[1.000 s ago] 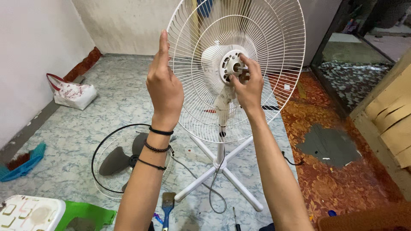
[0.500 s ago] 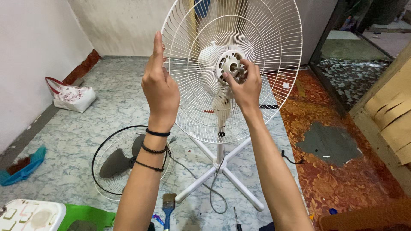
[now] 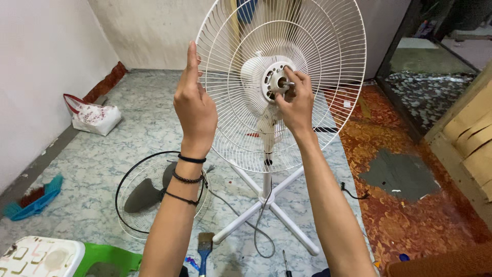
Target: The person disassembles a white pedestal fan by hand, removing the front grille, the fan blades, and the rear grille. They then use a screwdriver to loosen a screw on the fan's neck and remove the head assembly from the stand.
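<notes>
White fan guard (image 3: 328, 102) upper center, facing camera. Left hand (image 3: 195, 105) flat, fingers straight, steadying its left rim; right hand (image 3: 294, 100), nearer, pinches around center shaft (image 3: 288, 83), axis pointing at viewer.

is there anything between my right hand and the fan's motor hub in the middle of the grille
Nothing visible does. The right hand is already at the motor hub, fingertips beside the bare shaft. The left hand only steadies the white rear grille at its rim.
</notes>
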